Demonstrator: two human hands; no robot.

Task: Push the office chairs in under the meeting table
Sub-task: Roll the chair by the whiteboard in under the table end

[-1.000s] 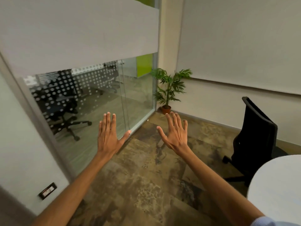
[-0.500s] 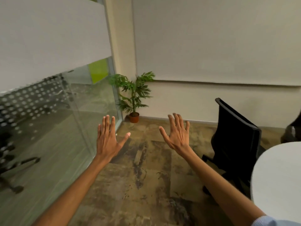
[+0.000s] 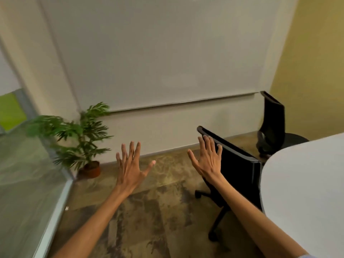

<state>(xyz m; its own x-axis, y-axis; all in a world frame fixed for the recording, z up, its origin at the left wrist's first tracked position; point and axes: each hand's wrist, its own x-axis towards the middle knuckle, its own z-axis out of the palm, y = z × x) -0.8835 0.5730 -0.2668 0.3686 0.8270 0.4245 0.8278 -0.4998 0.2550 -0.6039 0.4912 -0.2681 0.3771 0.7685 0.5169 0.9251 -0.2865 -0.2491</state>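
Both hands are held up in front of the person, palms facing away and empty. The left hand (image 3: 130,164) hangs over open floor with its fingers (image 3: 131,148) spread wide; the right hand (image 3: 206,161) has its fingers (image 3: 211,144) spread too, and their tips overlap the top edge of the near chair (image 3: 240,170), though whether they touch it cannot be told from this view. That looks like a reach toward the chair back, the natural place to push from. The near chair is black, on a wheeled base, standing right beside the curved edge of the white tabletop (image 3: 307,183) with its back turned toward the wall; it appears close in already, but how far its seat sits under the tabletop is hidden. The far chair (image 3: 273,123) stands in the corner by the yellow wall (image 3: 316,62), clearly pulled away from the tabletop, so it probably needs the longer push. The floor (image 3: 149,211) between the hands and the chairs is bare, leaving room to step and roll. A potted plant (image 3: 83,138) sits in the left corner next to the glass partition (image 3: 28,183), well apart from either chair's path.
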